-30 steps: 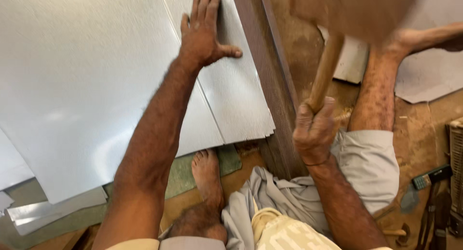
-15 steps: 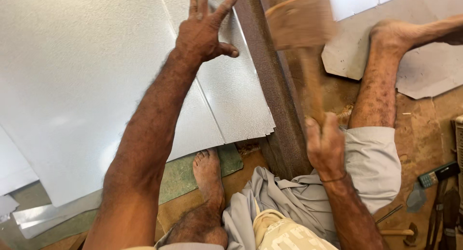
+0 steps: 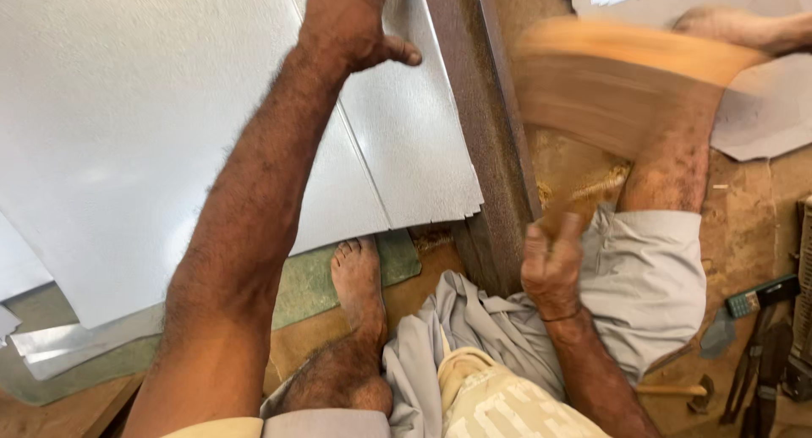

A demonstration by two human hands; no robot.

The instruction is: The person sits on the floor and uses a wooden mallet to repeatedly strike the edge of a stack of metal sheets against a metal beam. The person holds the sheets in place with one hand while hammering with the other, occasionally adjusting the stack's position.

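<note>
Wooden and blurry, the mallet [image 3: 617,87] is swinging down fast toward the long dark metal bar [image 3: 482,125]. Half a second ago its head was up high and looked sharp; now it is lower and smeared across the picture, so the swing is well on its way. A second ago it was higher still, near the top edge.

The person's right hand [image 3: 554,269] is curling tight around the bottom of the mallet's handle, fingers pressed together on it. The handle itself is too blurry to see well.

The left hand [image 3: 351,28] is lying flat on the pale grey metal sheets [image 3: 169,134], fingers spread and thumb sticking out toward the bar. It is pressing in nearly the same spot as before, so the sheets are staying put with their long edge lying against the bar.

It looks like the person is hitting the sheet edge over the bar, and this hit is about to land.

One bare foot [image 3: 355,277] is resting on a green mat [image 3: 309,286] just below the sheets. The other leg [image 3: 677,159] is stretching out on the far side of the bar. Some dark hand tools [image 3: 757,353] are lying on the brown floor at the right.
</note>
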